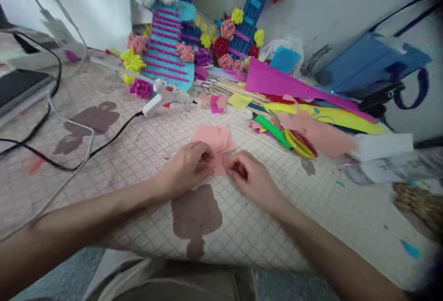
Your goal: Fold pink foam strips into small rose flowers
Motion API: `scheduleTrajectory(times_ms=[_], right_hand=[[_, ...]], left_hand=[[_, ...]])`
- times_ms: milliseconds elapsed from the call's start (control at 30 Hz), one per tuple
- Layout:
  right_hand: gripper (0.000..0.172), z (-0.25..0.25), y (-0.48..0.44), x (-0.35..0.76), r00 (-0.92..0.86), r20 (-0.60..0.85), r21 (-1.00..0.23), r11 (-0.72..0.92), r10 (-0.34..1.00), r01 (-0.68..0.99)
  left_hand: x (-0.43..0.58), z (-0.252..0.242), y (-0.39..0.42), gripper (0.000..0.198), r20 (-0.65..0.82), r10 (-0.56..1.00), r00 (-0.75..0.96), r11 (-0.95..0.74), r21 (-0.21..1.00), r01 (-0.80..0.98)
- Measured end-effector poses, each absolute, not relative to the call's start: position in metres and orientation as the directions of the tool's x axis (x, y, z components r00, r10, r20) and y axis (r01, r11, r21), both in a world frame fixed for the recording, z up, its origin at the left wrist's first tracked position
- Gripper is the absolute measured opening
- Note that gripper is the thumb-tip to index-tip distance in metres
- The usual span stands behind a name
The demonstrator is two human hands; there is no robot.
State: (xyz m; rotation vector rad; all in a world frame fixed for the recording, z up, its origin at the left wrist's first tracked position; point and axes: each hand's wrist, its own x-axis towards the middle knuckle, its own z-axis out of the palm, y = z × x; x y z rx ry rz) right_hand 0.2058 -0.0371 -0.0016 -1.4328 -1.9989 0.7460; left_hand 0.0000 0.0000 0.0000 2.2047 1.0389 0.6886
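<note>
A small square of pink paper point(219, 166) is held low over the table between my two hands. Its left edge is in the curled fingers of my left hand point(188, 166). On the opposite edge, the thumb and fingertips of my right hand point(252, 176) pinch together. Just beyond lie overlapping pink paper squares point(212, 136), flat on the table and partly behind my left fingers. Some fingertips of both hands are hidden by the knuckles.
A white glue gun point(155, 103) rests at the left, its black cord trailing left. Scissors with yellow handles point(300, 145), a green stick point(273, 131) and coloured sheets point(284, 79) lie at the right. Paper-flower decorations point(166, 47) lean on the wall.
</note>
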Motion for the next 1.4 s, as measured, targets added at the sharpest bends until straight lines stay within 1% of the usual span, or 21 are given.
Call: scheduleTrajectory(times_ms=[67,133,233,333,467,600,633,700,767,800,833,900,933,1000,1067,1133,1200,1233,1300,1333,1400], right_hand=[[0.009,0.0,-0.036,0.209,-0.213,0.116,-0.785,0.221,0.97,0.578],[0.003,0.002,-0.035,0.211,-0.176,0.105,-0.828,0.184,0.979,0.529],[0.004,0.002,-0.034,0.213,-0.155,0.088,-0.855,0.154,0.984,0.495],[0.003,0.001,-0.033,0.213,-0.156,0.096,-0.855,0.162,0.983,0.493],[0.002,-0.002,-0.033,0.213,-0.152,0.119,-0.846,0.18,0.981,0.502],[0.004,-0.002,-0.034,0.214,-0.133,0.146,-0.831,0.194,0.98,0.521],[0.004,0.0,-0.034,0.214,-0.112,0.184,-0.821,0.216,0.976,0.529],[0.007,0.004,-0.037,0.213,-0.048,0.313,-0.781,0.286,0.948,0.555],[0.01,0.008,-0.041,0.21,-0.021,0.45,-0.712,0.373,0.893,0.595],[0.01,0.01,-0.043,0.207,-0.053,0.496,-0.67,0.421,0.867,0.612],[0.011,0.011,-0.045,0.205,-0.109,0.52,-0.627,0.466,0.847,0.624],[0.013,0.011,-0.049,0.198,-0.252,0.521,-0.547,0.546,0.815,0.634],[0.016,0.011,-0.05,0.195,-0.308,0.506,-0.514,0.569,0.805,0.643],[0.019,0.008,-0.051,0.189,-0.364,0.479,-0.444,0.578,0.799,0.684],[0.018,0.006,-0.05,0.185,-0.377,0.466,-0.365,0.562,0.8,0.742],[0.011,0.004,-0.049,0.184,-0.386,0.461,-0.297,0.548,0.8,0.782],[0.004,0.003,-0.048,0.186,-0.403,0.455,-0.261,0.552,0.794,0.792],[0.006,0.003,-0.048,0.188,-0.409,0.455,-0.257,0.557,0.791,0.79],[0.013,0.003,-0.046,0.192,-0.409,0.461,-0.29,0.569,0.788,0.77],[0.015,0.003,-0.046,0.195,-0.402,0.465,-0.332,0.577,0.789,0.746],[0.018,0.003,-0.044,0.2,-0.381,0.476,-0.453,0.592,0.793,0.667]], left_hand=[[0.0,0.0,0.004,0.013,0.21,0.83,0.516,-0.493,0.707,0.506],[0.0,0.0,0.008,0.013,0.21,0.84,0.5,-0.491,0.684,0.539],[0.0,-0.002,0.009,0.011,0.181,0.829,0.529,-0.524,0.581,0.623],[0.001,-0.003,0.009,0.01,0.171,0.823,0.542,-0.539,0.535,0.65],[0.003,0.0,0.008,0.005,0.182,0.817,0.547,-0.541,0.572,0.617],[0.002,0.004,0.007,0.004,0.159,0.84,0.519,-0.476,0.675,0.564],[0.002,0.005,0.007,0.005,0.144,0.854,0.5,-0.441,0.711,0.548],[0.001,0.006,0.006,0.006,0.118,0.881,0.457,-0.357,0.801,0.481],[0.003,0.007,0.006,0.012,0.078,0.903,0.423,-0.242,0.904,0.352],[0.004,0.008,0.005,0.016,0.036,0.908,0.417,-0.165,0.946,0.278],[0.005,0.009,0.005,0.019,-0.017,0.908,0.419,-0.08,0.974,0.213],[0.008,0.011,0.004,0.023,-0.128,0.891,0.435,0.08,0.989,0.128],[0.01,0.011,0.003,0.024,-0.171,0.882,0.44,0.135,0.985,0.11],[0.012,0.012,0.002,0.026,-0.205,0.871,0.446,0.182,0.979,0.094],[0.012,0.012,0.002,0.026,-0.194,0.867,0.458,0.167,0.981,0.098],[0.012,0.012,0.001,0.025,-0.16,0.867,0.471,0.115,0.986,0.122],[0.011,0.012,0.0,0.022,-0.124,0.867,0.482,0.054,0.986,0.156],[0.01,0.011,-0.001,0.019,-0.106,0.865,0.491,0.025,0.985,0.169],[0.008,0.009,-0.001,0.013,-0.054,0.859,0.509,-0.055,0.979,0.195],[0.006,0.007,-0.001,0.015,-0.008,0.863,0.505,-0.118,0.969,0.215],[0.003,0.003,0.0,0.028,0.131,0.876,0.464,-0.292,0.911,0.293]])
